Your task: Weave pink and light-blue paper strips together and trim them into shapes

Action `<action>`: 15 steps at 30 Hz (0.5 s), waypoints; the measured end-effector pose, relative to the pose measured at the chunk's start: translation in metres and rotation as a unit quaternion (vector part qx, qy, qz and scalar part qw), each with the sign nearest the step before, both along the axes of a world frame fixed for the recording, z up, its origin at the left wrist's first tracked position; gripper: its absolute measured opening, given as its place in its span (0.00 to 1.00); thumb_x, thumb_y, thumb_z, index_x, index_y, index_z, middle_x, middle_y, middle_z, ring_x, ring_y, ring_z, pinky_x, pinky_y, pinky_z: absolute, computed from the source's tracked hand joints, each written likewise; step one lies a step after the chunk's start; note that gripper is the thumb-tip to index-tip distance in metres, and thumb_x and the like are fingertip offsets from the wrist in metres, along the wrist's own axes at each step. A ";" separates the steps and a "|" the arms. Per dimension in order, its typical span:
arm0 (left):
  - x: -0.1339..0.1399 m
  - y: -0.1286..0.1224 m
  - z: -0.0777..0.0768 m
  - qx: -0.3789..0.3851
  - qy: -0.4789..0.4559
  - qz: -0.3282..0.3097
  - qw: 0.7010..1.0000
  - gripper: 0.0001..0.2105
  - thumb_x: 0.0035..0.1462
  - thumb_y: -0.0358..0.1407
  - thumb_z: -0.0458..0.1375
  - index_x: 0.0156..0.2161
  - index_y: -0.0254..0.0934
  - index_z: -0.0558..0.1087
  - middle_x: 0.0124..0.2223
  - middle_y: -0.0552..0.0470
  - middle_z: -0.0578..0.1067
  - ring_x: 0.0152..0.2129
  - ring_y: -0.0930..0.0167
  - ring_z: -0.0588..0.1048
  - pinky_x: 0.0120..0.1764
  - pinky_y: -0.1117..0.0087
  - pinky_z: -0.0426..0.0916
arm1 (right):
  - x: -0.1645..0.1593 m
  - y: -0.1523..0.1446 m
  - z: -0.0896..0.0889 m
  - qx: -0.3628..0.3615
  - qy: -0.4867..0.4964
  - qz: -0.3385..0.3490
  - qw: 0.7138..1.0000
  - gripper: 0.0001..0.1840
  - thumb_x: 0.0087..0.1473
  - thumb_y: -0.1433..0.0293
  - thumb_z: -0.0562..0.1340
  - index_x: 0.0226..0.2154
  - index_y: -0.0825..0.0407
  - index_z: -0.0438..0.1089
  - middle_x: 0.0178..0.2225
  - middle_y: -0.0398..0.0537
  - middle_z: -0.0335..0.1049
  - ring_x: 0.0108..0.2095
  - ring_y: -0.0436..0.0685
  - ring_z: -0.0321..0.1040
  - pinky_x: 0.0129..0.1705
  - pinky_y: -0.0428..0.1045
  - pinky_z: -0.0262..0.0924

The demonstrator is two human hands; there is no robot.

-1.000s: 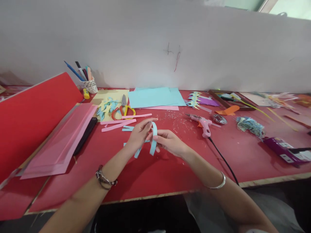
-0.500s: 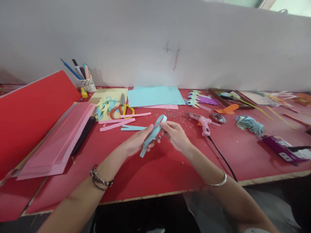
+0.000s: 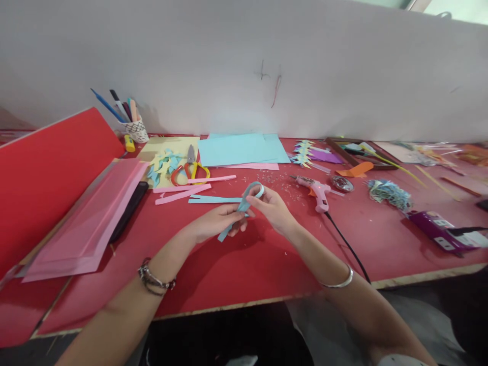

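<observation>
A light blue paper strip (image 3: 244, 203) is bent into a loop above the red table (image 3: 244, 274). My left hand (image 3: 217, 222) pinches it low down, and its tail hangs out below the fingers. At the top, my right hand (image 3: 271, 206) has thumb and fingers closed on the looped part. Just behind my hands lie flat blue paper strips (image 3: 213, 200) and pink paper strips (image 3: 185, 193). Scissors (image 3: 190, 170) with red and yellow handles rest on a yellow sheet beside blue and yellow paper scraps (image 3: 165, 165).
Right of my hands lies a pink glue gun (image 3: 315, 192) with its cord running to the table edge. Farther right are a bundle of shredded paper (image 3: 389, 194) and a purple power strip (image 3: 438, 231). Pink sheets (image 3: 87, 218) lie left; blue sheets (image 3: 244, 150) lie behind.
My right hand has turned, and the loop now leans further right with its inner side showing. The left fingers have closed over the middle of the strip. The view has shifted slightly.
</observation>
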State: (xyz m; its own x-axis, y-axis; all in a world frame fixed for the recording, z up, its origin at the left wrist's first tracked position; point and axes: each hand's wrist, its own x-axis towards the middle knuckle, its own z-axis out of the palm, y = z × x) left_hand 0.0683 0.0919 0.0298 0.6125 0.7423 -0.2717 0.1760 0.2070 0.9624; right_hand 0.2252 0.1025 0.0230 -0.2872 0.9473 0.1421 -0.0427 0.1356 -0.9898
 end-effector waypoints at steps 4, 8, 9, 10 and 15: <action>-0.001 0.001 -0.003 0.004 -0.001 0.007 1.000 0.17 0.51 0.47 0.49 0.37 0.35 0.68 0.24 0.57 0.64 0.16 0.79 0.60 0.20 0.75 0.53 | 0.001 0.002 -0.001 0.008 -0.007 -0.048 0.999 0.12 0.41 0.61 0.61 0.21 0.52 0.62 0.21 0.39 0.60 0.24 0.47 0.57 0.31 0.46 0.55; -0.001 0.002 -0.004 0.032 0.005 0.030 0.999 0.17 0.51 0.48 0.49 0.34 0.35 0.68 0.21 0.60 0.58 0.15 0.79 0.55 0.20 0.75 0.50 | 0.005 0.006 -0.003 0.010 -0.030 -0.169 0.985 0.13 0.44 0.60 0.58 0.19 0.51 0.57 0.19 0.38 0.54 0.23 0.47 0.53 0.29 0.46 0.52; -0.001 0.003 -0.004 0.048 0.016 0.039 0.998 0.17 0.52 0.48 0.48 0.34 0.35 0.68 0.20 0.60 0.57 0.14 0.79 0.54 0.20 0.75 0.49 | 0.006 0.006 -0.002 0.030 -0.038 -0.227 0.973 0.14 0.45 0.60 0.57 0.19 0.50 0.55 0.19 0.37 0.51 0.22 0.47 0.50 0.28 0.46 0.51; -0.002 0.004 -0.005 0.066 0.032 0.044 0.996 0.17 0.52 0.48 0.47 0.33 0.35 0.68 0.19 0.60 0.56 0.14 0.78 0.53 0.20 0.75 0.48 | 0.007 0.006 -0.001 0.065 -0.050 -0.282 0.956 0.13 0.46 0.61 0.56 0.20 0.50 0.53 0.20 0.37 0.49 0.22 0.47 0.49 0.28 0.46 0.51; -0.005 0.007 -0.005 0.139 0.089 0.003 0.986 0.16 0.53 0.46 0.46 0.29 0.36 0.67 0.19 0.60 0.55 0.16 0.76 0.53 0.21 0.74 0.49 | 0.007 -0.001 0.004 0.348 -0.270 -0.194 0.876 0.03 0.47 0.69 0.56 0.27 0.50 0.60 0.30 0.46 0.59 0.33 0.52 0.56 0.39 0.50 0.52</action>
State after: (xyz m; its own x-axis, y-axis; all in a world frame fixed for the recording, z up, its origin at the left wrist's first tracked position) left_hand 0.0632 0.0993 0.0246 0.5683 0.8072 -0.1597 0.3468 -0.0590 0.9361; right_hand 0.2326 0.1020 0.0265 -0.1667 0.7264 0.6668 0.5901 0.6152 -0.5227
